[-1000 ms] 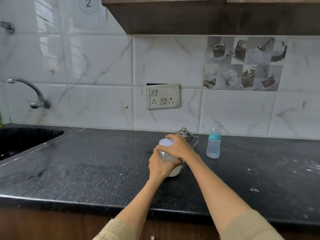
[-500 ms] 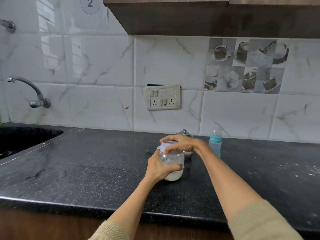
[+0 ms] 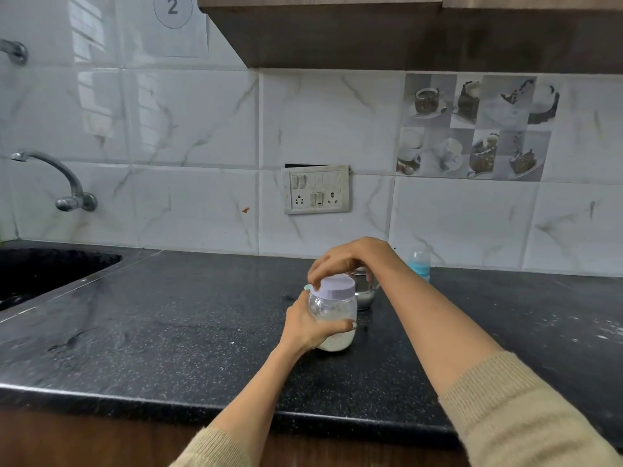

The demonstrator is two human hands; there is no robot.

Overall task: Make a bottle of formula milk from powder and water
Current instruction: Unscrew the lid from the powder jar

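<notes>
Gripping the rounded clear powder jar (image 3: 333,318) around its belly, the left hand (image 3: 308,326) holds it on the speckled black granite counter (image 3: 168,332); white powder fills its lower part. The right hand (image 3: 347,261) arches over the jar's pale lilac lid (image 3: 337,287), fingertips curled on its ribbed rim. Just behind stands a small steel lidded pot (image 3: 364,293), and beyond the right forearm a clear baby bottle (image 3: 419,264) with a teal collar, near the marbled wall tiles (image 3: 202,129).
</notes>
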